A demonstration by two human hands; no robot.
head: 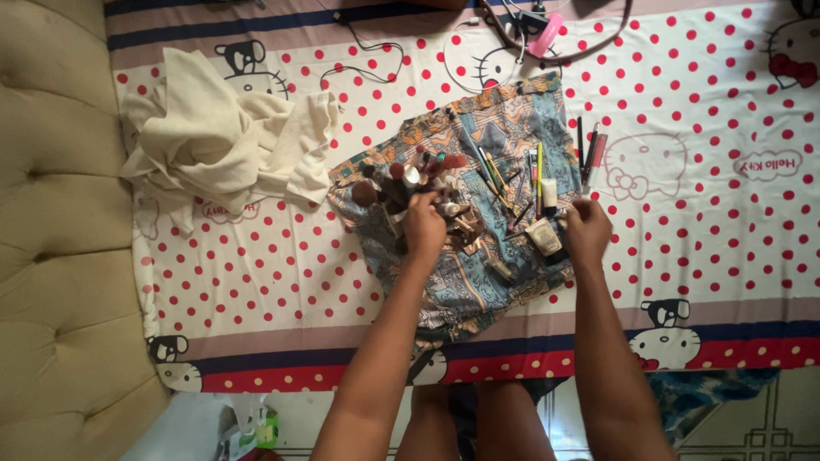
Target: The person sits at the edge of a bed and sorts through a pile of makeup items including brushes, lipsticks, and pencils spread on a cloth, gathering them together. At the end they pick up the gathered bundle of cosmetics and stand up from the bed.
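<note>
- The left hand [424,224] has its fingers closed around a bunch of brown-handled makeup brushes [401,181], held over the blue-and-orange patterned cloth [495,128] on the bed.
- The brushes' long axis runs away from the person, bristle heads fanning up and left beyond the fingers.
- The right hand [588,230] seems curled at the cloth's right edge; whether it grips anything I cannot tell.
- Pencils and a white tube [549,193] lie between the hands.
- Judged step: gathering brushes; next calls for keeping the bunch together.
</note>
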